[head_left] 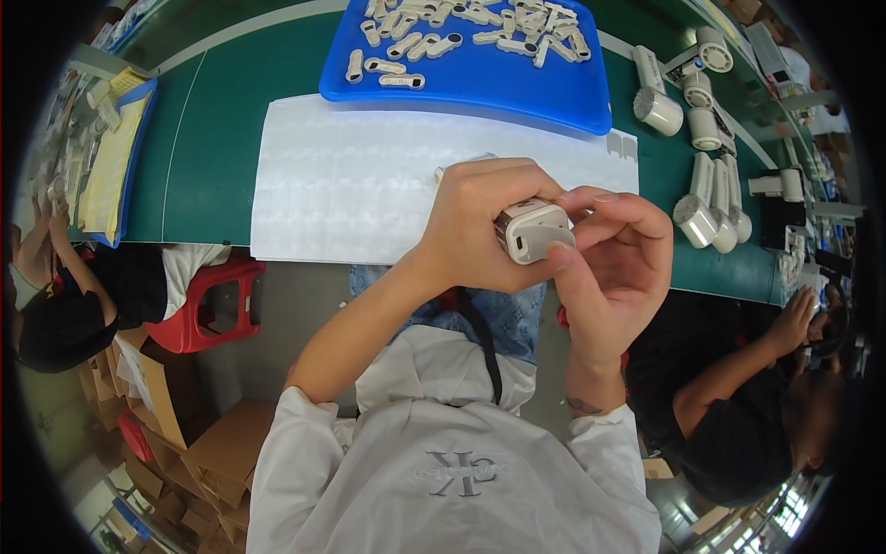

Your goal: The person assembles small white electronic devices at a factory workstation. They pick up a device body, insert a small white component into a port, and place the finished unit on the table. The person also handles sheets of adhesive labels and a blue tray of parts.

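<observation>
My left hand (475, 217) is wrapped round a white handheld device (520, 222), its rounded end turned toward me. That end shows a small dark slot. Over part of it lies a thin grey rounded piece (551, 242), perhaps a label; its exact kind I cannot make out. My right hand (616, 254) has its thumb against the grey piece, with the fingers curled around the far side of the device end. Beyond my left hand, a pale object (452, 170) lies partly hidden on the white sheet (341, 185).
A blue tray (461, 92) of small white parts stands at the back. White handheld devices with round heads (657, 109) lie along the right of the green table (214, 138). Co-workers sit at both sides. A red stool (217, 309) and cardboard boxes (226, 448) are at lower left.
</observation>
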`<state>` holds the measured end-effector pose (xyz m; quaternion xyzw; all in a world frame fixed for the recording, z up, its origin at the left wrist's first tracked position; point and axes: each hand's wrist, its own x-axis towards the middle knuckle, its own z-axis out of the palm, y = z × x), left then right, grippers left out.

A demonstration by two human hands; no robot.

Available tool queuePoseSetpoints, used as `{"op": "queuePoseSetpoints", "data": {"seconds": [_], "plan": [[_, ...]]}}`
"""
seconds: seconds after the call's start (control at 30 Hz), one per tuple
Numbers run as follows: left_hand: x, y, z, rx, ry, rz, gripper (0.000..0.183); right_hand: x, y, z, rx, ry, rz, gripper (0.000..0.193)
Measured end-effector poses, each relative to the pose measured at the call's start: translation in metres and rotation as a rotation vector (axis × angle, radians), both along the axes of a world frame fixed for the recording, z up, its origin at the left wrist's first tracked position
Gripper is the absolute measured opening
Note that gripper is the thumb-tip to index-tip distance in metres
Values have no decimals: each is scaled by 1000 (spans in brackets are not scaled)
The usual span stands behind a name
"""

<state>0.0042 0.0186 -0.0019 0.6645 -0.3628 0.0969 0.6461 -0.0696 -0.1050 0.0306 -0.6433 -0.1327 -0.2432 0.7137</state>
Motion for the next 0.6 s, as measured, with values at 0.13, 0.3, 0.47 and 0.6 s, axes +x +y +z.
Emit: {"op": "queuePoseSetpoints", "data": {"seconds": [0.13,0.3,0.47,0.6], "plan": [[0,0,0,-3,1,-1,25,1,0,-2,-11,-8,-9,47],[1,0,1,-5,2,0,26,1,0,-3,-22,-6,-22,46],[1,0,0,-5,7,1,26,1,1,-2,-23,-7,-30,45],[0,0,1,3,-3,-5,26,2,1,6,-256,-6,-114,40]]}}
